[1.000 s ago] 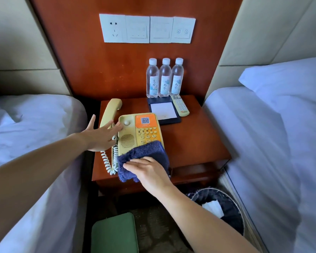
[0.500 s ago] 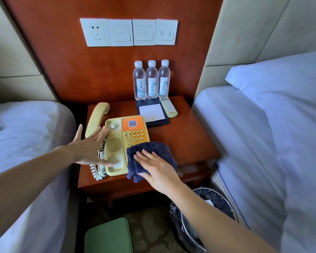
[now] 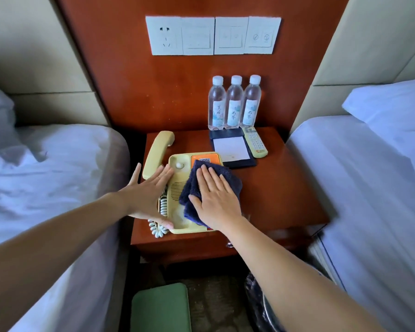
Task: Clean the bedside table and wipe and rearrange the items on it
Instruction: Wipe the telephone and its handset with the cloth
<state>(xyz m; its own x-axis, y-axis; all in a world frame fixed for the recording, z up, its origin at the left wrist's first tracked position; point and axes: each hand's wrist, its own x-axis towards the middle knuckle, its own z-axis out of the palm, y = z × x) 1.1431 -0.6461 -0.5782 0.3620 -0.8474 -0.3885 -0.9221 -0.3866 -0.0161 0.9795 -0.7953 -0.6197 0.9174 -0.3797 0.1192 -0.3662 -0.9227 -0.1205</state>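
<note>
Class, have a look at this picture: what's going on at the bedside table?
A person is wiping a yellow phone on the table. The right hand presses a dark blue cloth flat over the keypad. The left hand lies flat against the phone's left side. The handset lies beside the base. Three bottles, a notepad and a remote sit at the back.

The keypad of the telephone is hidden under the cloth beneath the right hand. The coiled cord lies partly behind the left hand. The wastebasket below the right forearm is cut off by the lower edge.
</note>
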